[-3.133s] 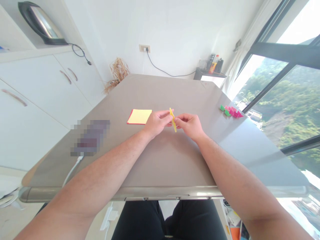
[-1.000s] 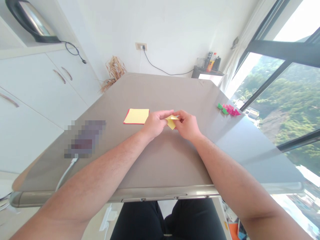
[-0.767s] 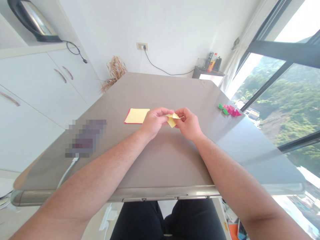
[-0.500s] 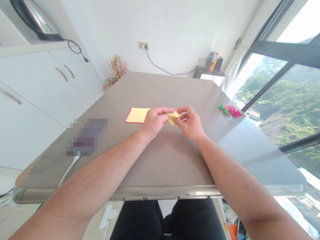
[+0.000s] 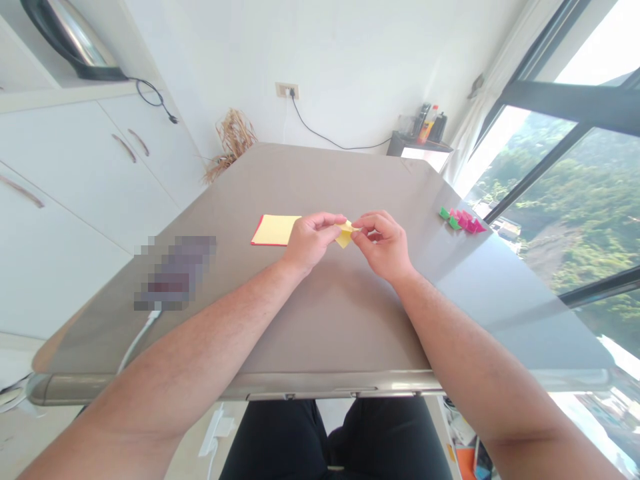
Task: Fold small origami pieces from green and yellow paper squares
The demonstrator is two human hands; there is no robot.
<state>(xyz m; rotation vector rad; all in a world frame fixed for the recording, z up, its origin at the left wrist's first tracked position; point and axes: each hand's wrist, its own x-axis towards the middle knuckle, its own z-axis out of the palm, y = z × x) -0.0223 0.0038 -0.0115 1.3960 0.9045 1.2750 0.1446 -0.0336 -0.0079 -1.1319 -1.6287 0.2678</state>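
Above the middle of the table, a small piece of folded yellow paper (image 5: 345, 237) is pinched between both hands. My left hand (image 5: 315, 240) grips its left side between thumb and fingers. On the opposite side, my right hand (image 5: 383, 241) closes thumb and forefinger on the paper's right edge. Fingertips hide part of the folds. Just left of and partly behind my left hand lies a pad of yellow paper (image 5: 275, 230) with a red edge.
Several small pink and green folded paper pieces (image 5: 465, 221) sit at the table's right edge, by the window. A blurred-out dark device (image 5: 175, 273) with a white cable (image 5: 137, 340) lies on the left. The grey table (image 5: 330, 180) reaches toward the wall.
My right hand has shifted its fingers from around the paper's lower right to a pinch at its right edge. The left hand stays nearly still.
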